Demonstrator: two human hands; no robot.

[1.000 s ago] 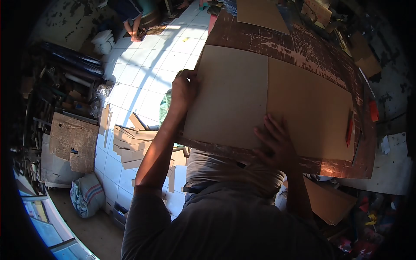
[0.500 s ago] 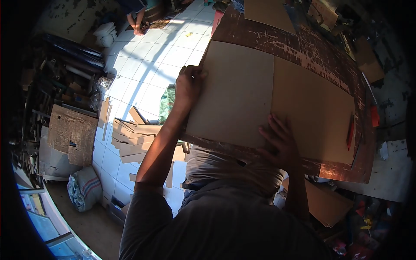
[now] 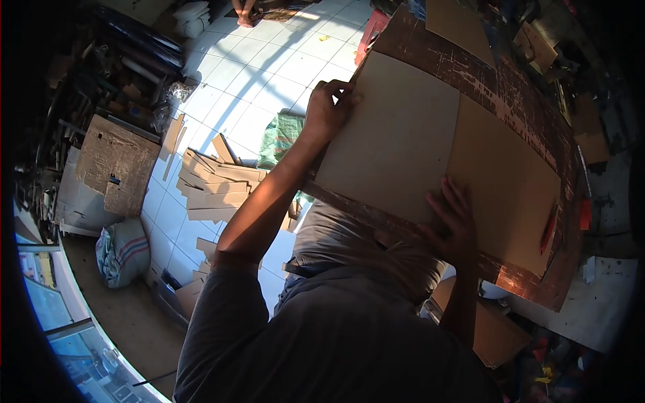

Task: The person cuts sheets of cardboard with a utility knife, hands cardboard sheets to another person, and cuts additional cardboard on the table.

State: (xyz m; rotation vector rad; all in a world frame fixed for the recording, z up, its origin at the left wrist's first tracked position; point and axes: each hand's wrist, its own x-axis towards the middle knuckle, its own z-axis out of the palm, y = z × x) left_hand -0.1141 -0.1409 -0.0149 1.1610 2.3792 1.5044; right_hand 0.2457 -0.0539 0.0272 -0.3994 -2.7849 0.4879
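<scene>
A grey board (image 3: pixel 396 134) lies on the scratched brown tabletop (image 3: pixel 430 46), beside a brown cardboard sheet (image 3: pixel 504 178) on its right. At the grey board's left edge, my left hand (image 3: pixel 329 111) is closed, its thumb and fingers pinched at the edge. My right hand (image 3: pixel 453 225) lies with fingers spread over the near part of the seam between the two sheets. A red tool (image 3: pixel 549 230) rests on the right edge of the brown sheet.
Cut cardboard strips (image 3: pixel 211 185) and a green sack (image 3: pixel 279 138) are on the tiled floor at left. Another cardboard sheet (image 3: pixel 460 27) is on the table's far side. A person's bare legs (image 3: pixel 244 12) show at the top.
The view has turned, so table, boards and hands appear shifted right and tilted. Both hands keep about the same places on the boards. Less of the other person shows.
</scene>
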